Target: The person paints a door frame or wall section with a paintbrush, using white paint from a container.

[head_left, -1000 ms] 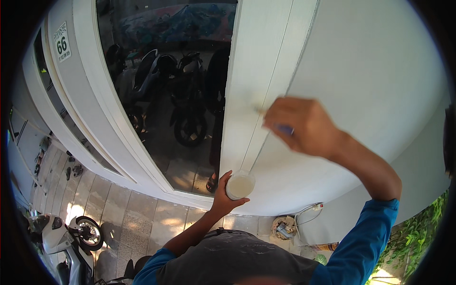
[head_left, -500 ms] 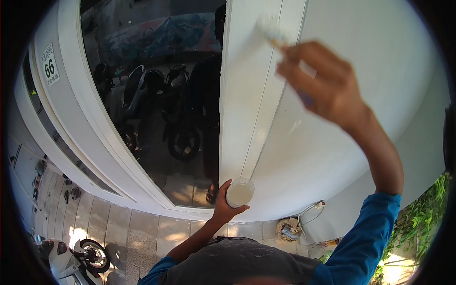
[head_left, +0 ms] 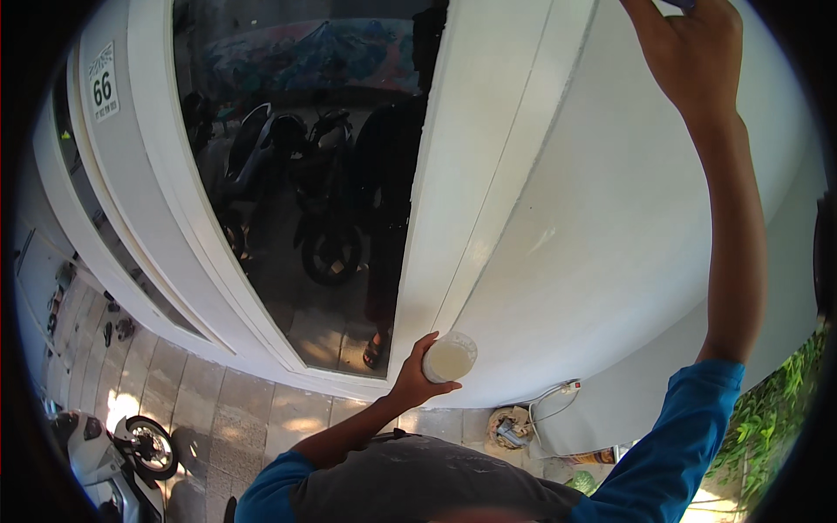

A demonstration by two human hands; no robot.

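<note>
My left hand [head_left: 415, 376] is wrapped round a clear plastic cup [head_left: 451, 358] of off-white liquid, low in front of the white wall. My raised right hand [head_left: 693, 57] is at the top right, its fingers cut off by the upper edge. A bit of blue shows at its fingers; the paintbrush seen there half a second ago is otherwise out of the picture. White trim boards [head_left: 479, 174] with a narrow groove run up between the dark glass door and the smooth white wall [head_left: 610, 218].
The dark glass [head_left: 296, 174] reflects motorbikes. At the lower left stands a motorbike [head_left: 122, 462] on grey paving [head_left: 209, 410]. An open container [head_left: 510, 428] with things inside and a white cable with a socket [head_left: 571, 385] lie by the wall base. Green plants [head_left: 776, 427] grow at right.
My right hand has risen and moved right, carrying the paintbrush off the trim boards and out of view. The cup in my left hand has shifted slightly right and tilted.
</note>
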